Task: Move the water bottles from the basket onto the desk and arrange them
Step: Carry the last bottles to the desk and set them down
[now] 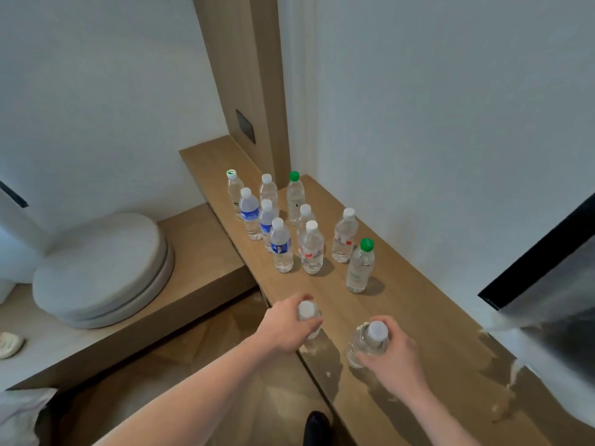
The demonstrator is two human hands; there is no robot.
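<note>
Two bottles stand upright in my grasp: right hand (391,352) fingers clamped round one bottle (367,344), left hand (286,326) round another (309,318), both over the desk (418,333); ten placed bottles (312,247) lie beyond my fingertips.

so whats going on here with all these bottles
A person is setting water bottles out on a wooden desk. The left hand grips one white-capped bottle near the desk's front edge, and the right hand grips another beside it. Ten more bottles already stand upright further back in loose rows, two of them green-capped. No basket is in view.
</note>
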